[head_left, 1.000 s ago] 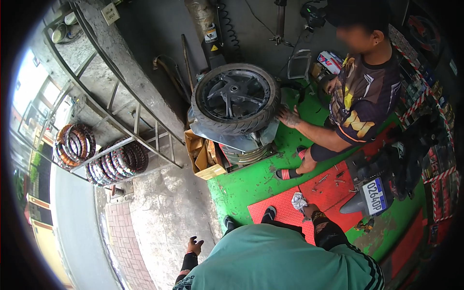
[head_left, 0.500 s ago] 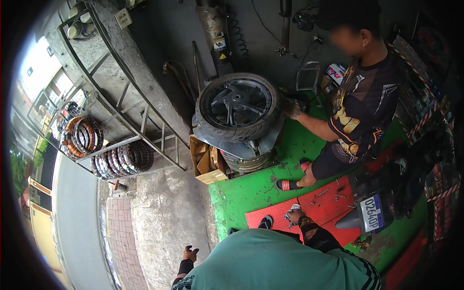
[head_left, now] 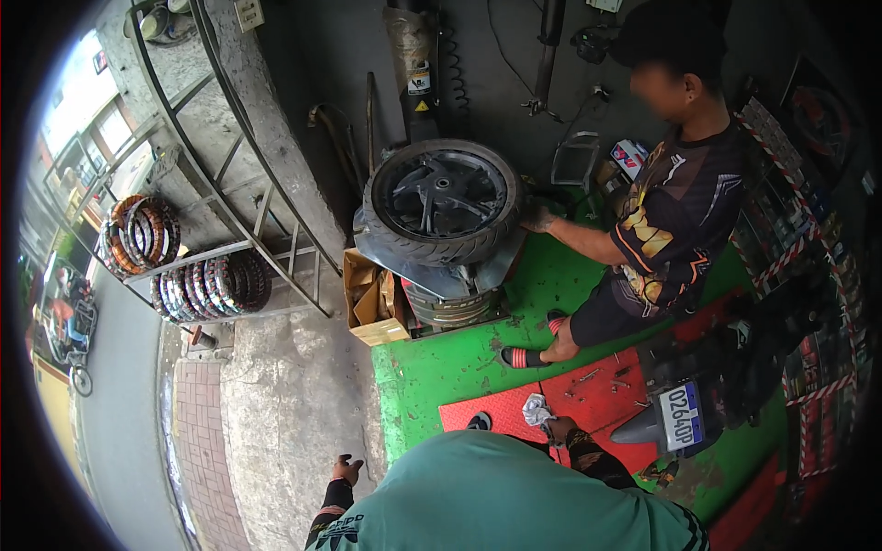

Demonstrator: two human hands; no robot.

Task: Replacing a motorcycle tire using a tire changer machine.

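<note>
My right hand (head_left: 559, 429) is closed on a crumpled white rag (head_left: 536, 410), held over the red floor mat (head_left: 478, 413) in front of me. Down on the left, my left hand (head_left: 347, 470) hangs with its fingers apart and nothing in them, above the concrete pavement. Ahead stands a tyre-changing machine (head_left: 386, 253) with a motorcycle wheel (head_left: 443, 188) lying flat on top, its black tyre around a dark spoked rim. A co-worker (head_left: 680, 193) in a dark patterned shirt reaches one hand to the wheel's right edge; its fingers are partly hidden.
At right, a parked motorcycle (head_left: 698, 395) has its rear toward the mat, where small tools (head_left: 593, 374) lie. An open cardboard box (head_left: 377, 326) sits left of the machine. A metal rack (head_left: 230, 207) holds several tyres (head_left: 216, 285). Beyond runs a street with a motorcycle rider (head_left: 72, 321).
My view has shifted slightly, so most things sit further left. The rag shows more, further out from my right hand. A motorcycle rider has come into sight on the street.
</note>
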